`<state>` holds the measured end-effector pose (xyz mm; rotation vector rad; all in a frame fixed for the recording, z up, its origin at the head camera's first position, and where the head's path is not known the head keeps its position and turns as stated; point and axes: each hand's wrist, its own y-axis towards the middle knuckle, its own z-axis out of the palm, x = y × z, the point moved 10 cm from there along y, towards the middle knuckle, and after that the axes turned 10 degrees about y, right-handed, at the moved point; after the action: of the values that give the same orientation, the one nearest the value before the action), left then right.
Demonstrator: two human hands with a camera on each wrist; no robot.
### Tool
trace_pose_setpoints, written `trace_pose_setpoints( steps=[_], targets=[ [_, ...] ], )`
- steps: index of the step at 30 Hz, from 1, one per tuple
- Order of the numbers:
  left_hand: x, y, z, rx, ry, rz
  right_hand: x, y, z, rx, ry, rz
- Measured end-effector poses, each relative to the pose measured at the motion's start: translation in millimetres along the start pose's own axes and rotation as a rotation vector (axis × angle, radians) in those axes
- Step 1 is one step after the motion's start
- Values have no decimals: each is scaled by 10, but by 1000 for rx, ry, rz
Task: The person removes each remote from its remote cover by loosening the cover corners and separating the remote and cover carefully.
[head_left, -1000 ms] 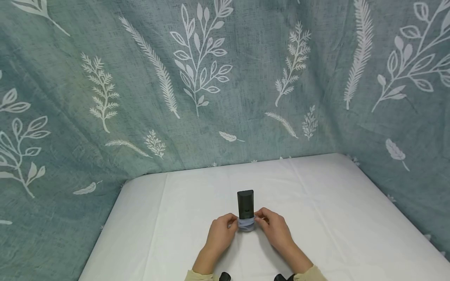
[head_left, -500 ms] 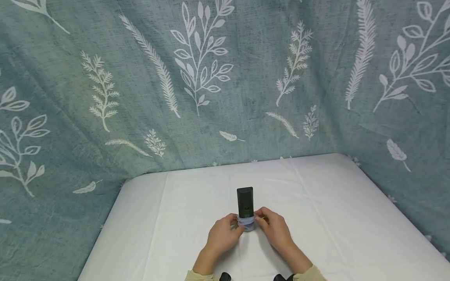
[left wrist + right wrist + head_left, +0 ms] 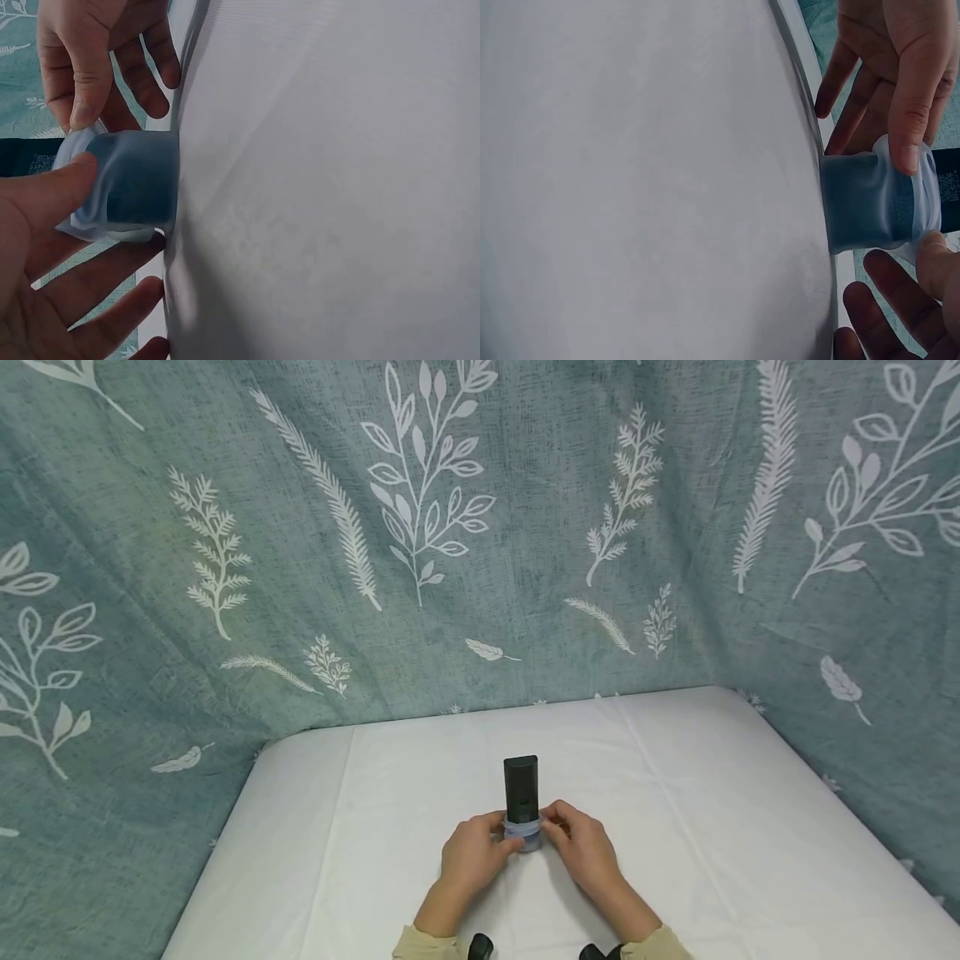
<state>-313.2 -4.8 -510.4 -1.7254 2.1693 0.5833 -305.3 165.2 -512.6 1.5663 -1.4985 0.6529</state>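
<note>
A black, flat-sided device with small print stands upright on the table in the head view. Its lower end is inside a translucent bluish soft sleeve, whose upper part looks bunched into folds. From the left, my left hand pinches the sleeve's rim, its thumb across the front. On the opposite side my right hand pinches the same rim between thumb and forefinger. Both wrist views show the sleeve between the two thumbs, the other fingers spread loosely. The device's dark lower end shows through the sleeve.
White cloth covers the table. Behind it and at the sides hangs a green-blue curtain with white leaf prints. Black wrist-worn pieces show by the beige sleeve cuffs at the bottom of the head view.
My left thumb has moved right, onto the front of the bluish sleeve. The sleeve's rim and the black device sit slightly higher in the head view. My right hand has barely moved.
</note>
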Motion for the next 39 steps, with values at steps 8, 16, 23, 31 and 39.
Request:
trace_pose_setpoints(
  steps=[8,16,23,31,39],
  targets=[
    [15,21,-2,-8,-11,-30,16,-16,-15,-25,-11,-17],
    [6,-19,-48,-46,-29,-24,94,-62,-51,-35,28,-40],
    [-21,-65,-62,-103,-218,76,126,-88,-71,-31,159,-21],
    [-24,-124,-148,-185,-505,93,250,-86,-61,-21,280,-69],
    [-1,-177,-272,-308,-491,74,298,-85,-43,1,310,-61]
  ],
)
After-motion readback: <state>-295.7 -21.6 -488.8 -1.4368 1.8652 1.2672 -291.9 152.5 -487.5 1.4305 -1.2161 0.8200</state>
